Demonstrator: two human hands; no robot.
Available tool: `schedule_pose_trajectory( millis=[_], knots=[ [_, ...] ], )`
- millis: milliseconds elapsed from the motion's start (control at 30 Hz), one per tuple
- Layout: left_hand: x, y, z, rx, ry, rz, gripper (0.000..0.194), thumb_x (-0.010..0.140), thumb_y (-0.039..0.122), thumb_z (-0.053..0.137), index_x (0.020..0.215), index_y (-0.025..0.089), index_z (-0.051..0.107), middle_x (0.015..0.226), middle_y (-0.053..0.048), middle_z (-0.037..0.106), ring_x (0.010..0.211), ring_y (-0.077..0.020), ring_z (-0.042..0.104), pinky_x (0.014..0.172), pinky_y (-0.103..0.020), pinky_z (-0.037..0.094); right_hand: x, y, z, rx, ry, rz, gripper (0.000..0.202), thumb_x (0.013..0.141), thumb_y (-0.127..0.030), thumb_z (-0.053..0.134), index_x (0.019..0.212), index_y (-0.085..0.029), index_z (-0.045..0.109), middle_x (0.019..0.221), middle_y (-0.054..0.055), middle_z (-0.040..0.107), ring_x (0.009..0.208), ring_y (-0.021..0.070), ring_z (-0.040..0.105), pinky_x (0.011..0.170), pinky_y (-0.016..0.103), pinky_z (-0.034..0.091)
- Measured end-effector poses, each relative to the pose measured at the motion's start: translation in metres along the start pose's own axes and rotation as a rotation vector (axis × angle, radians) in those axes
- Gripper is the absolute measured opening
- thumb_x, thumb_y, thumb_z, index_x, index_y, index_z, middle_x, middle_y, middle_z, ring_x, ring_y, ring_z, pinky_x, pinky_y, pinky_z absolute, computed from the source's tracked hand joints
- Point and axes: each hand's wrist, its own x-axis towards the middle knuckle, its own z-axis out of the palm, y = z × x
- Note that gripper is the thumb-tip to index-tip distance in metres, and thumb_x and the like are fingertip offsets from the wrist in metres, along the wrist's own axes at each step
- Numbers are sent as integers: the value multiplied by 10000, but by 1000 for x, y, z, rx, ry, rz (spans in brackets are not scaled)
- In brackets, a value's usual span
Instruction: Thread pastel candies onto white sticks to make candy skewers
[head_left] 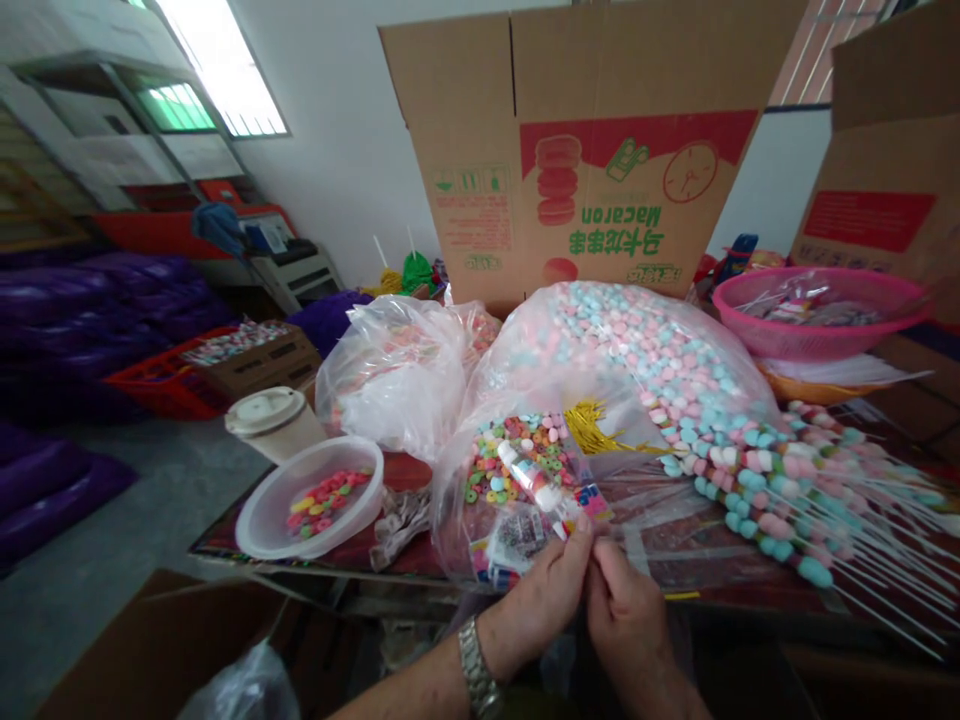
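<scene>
My left hand (546, 590), with a metal watch on its wrist, pinches the lower end of a small wrapped candy skewer (534, 480) over the table's front edge. Close against it, my right hand (628, 605) has its fingers closed at the same end; what they grip is hidden. Behind my hands, a clear bag (450, 510) holds colourful ring candies (491, 450) and printed wrappers. Gold twist ties (592, 428) lie just beyond. Many marshmallow skewers (772, 480) on white sticks are piled to the right.
A translucent bowl (255, 515) of candies and a lidded white container (289, 425) stand at left. Large bags of marshmallows (622, 340) fill the table's back. Behind them rises a cardboard box (465, 110). A pink basket (817, 340) is at right, an open box (172, 640) below left.
</scene>
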Motion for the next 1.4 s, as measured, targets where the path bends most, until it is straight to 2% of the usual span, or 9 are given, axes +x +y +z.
schedule_pose_trajectory(
  millis=[100,233,300,433,633,800,967,1200,1400],
  knots=[
    [-22,27,-35,681,-136,339,369,905,419,431,767,174,670,661,-37,655,601,-153,576,634,-257,439,10,6,-16,166,-77,139,243,921,-286,392,788,-189,570,586,-10,606,505,125,575,483,190,425],
    [-26,57,-83,1320,420,685,371,818,438,594,1111,211,615,1099,-129,640,991,-294,572,901,-464,362,25,14,-47,260,-308,212,291,917,-325,428,676,-196,528,540,-46,478,502,103,472,478,184,360],
    [-17,57,-92,1424,288,693,491,788,533,585,1173,229,569,1194,-135,592,1090,-336,523,959,-534,299,31,15,-61,278,-444,153,307,918,-326,432,650,-193,503,549,-50,453,513,96,445,488,186,335],
    [-4,35,-77,1173,-217,431,332,897,443,450,1080,200,583,937,-62,672,816,-206,619,758,-305,447,41,15,-77,203,-572,90,305,926,-306,425,650,-189,483,579,-46,471,547,95,448,513,195,312],
    [-3,12,-41,539,-251,202,310,923,407,381,958,193,602,754,-15,631,617,-141,569,574,-224,406,60,27,-73,48,-682,-32,273,910,-264,420,669,-191,528,614,-20,521,598,127,489,559,235,331],
    [7,13,-33,72,-151,-75,398,866,535,403,749,175,527,577,38,496,421,-87,448,429,-207,357,50,37,-51,274,-267,376,403,793,-391,583,1133,-192,498,908,36,604,589,125,513,554,247,417],
    [11,4,-31,-18,-212,-119,463,835,607,411,737,167,518,619,19,521,467,-85,467,456,-205,375,25,18,-21,583,-488,528,256,873,-392,447,748,-188,538,553,-27,534,494,121,497,481,223,381],
    [17,-3,-50,68,-476,-149,390,806,545,538,828,157,567,626,36,507,551,-84,456,512,-190,362,43,13,-27,83,-396,91,258,879,-249,438,647,-185,528,567,-2,561,528,128,516,505,239,354],
    [13,6,-55,70,-167,-8,264,773,400,607,648,169,637,527,20,576,466,-110,494,457,-209,381,56,7,-43,-224,-188,-409,306,876,-132,374,1111,-136,570,1091,139,640,1083,291,510,926,467,368]
  ],
)
